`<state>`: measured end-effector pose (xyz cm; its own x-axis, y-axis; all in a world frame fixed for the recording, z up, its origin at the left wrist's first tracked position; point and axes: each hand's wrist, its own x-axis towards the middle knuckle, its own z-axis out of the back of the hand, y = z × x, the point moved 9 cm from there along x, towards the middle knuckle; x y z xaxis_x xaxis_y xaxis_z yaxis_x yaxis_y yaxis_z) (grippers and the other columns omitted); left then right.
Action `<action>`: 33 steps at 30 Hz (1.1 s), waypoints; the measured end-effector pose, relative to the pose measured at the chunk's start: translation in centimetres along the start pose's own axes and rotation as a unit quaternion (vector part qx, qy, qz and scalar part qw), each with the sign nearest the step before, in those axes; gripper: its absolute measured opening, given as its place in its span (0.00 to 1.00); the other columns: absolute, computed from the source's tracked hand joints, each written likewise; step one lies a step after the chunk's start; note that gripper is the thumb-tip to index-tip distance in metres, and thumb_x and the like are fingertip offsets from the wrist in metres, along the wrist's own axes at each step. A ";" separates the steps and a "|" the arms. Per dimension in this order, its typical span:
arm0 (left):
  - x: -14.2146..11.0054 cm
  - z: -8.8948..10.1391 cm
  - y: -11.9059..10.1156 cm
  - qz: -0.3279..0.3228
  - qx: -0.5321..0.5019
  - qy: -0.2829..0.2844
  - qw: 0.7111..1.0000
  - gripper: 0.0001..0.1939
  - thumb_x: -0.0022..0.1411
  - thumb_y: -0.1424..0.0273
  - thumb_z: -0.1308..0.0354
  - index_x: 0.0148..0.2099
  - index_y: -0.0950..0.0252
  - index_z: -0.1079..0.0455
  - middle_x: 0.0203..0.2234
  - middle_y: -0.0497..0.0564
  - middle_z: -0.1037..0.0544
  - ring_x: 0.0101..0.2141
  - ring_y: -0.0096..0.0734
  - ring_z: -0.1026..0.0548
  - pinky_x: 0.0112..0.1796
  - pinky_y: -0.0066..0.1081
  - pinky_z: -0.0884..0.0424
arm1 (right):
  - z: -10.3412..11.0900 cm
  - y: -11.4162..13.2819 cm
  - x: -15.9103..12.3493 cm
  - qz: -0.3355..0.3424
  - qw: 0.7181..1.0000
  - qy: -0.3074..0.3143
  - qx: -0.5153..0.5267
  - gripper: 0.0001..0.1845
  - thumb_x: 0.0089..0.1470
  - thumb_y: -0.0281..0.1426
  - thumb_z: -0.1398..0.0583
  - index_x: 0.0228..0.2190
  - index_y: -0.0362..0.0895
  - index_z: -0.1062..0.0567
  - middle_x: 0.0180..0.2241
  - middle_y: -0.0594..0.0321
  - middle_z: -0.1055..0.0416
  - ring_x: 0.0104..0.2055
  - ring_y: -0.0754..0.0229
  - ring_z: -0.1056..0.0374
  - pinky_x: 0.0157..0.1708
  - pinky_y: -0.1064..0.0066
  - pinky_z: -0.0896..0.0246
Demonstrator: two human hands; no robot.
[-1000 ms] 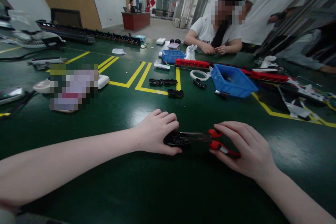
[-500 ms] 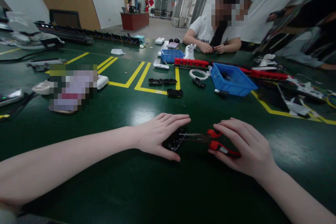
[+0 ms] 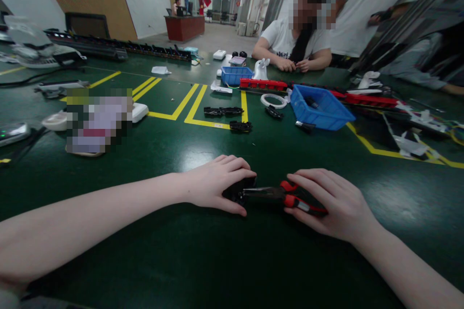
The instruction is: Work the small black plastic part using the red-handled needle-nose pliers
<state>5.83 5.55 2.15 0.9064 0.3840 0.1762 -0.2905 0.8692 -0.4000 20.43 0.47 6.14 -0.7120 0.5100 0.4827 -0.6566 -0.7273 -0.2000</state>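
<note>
Left hand (image 3: pixel 223 182) fingers curl in round the small black part (image 3: pixel 236 194) vs spread half a second ago; pliers (image 3: pixel 266 194) sit slightly further toward 9 o'clock. Clock centred on the part, 12 = away from wearer. Left to right: phone (image 3: pixel 99 128), partly pixelated, at 10, well apart from the hands. Left hand comes in from 9, curled on the part, fingers on its far side, thumb on the near side, probably to steady it against the tool. Part lies low over the green tabletop (image 3: pixel 174 260), mostly hidden by the hand. Two black pieces, one longer (image 3: pixel 222 111), one shorter (image 3: pixel 240 126), at about 12, near the yellow tape (image 3: pixel 203 122). Pliers lie at 3, nose pointing to 9, tips at the part; can't tell whether they bite. Right hand (image 3: pixel 339 202), also at 3, is closed on the red handles, fingers far side, thumb near side, likely for squeeze control. Blue bin (image 3: pixel 322 113) between 1 and 2, beyond reach of both fingertips. Room: tabletop runs on toward 6, so backing out that way looks easy; table's near edge can't be made out.
</note>
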 end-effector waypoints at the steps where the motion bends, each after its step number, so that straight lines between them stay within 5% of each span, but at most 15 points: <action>1: 0.0 0.0 0.0 -0.001 0.000 -0.001 1.000 0.37 0.58 0.51 0.39 0.63 0.64 0.43 0.55 0.58 0.33 0.53 0.46 0.34 0.52 0.41 0.38 | -0.1 -0.1 0.0 -0.001 1.000 0.002 0.006 0.23 0.54 0.40 0.38 0.47 0.37 0.30 0.40 0.48 0.26 0.40 0.52 0.29 0.35 0.62 0.30; 33: 0.2 -0.1 -0.3 -0.015 0.037 0.014 0.999 0.35 0.59 0.49 0.41 0.62 0.64 0.40 0.53 0.58 0.33 0.52 0.46 0.34 0.50 0.39 0.37 | -0.4 0.1 0.1 0.003 0.998 0.051 0.029 0.17 0.58 0.37 0.42 0.45 0.39 0.28 0.40 0.49 0.27 0.37 0.54 0.30 0.33 0.63 0.30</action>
<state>6.08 5.35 2.23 0.9229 0.3499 0.1605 -0.2848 0.9012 -0.3267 20.16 0.63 5.89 -0.7397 0.5469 0.3921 -0.6382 -0.7548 -0.1513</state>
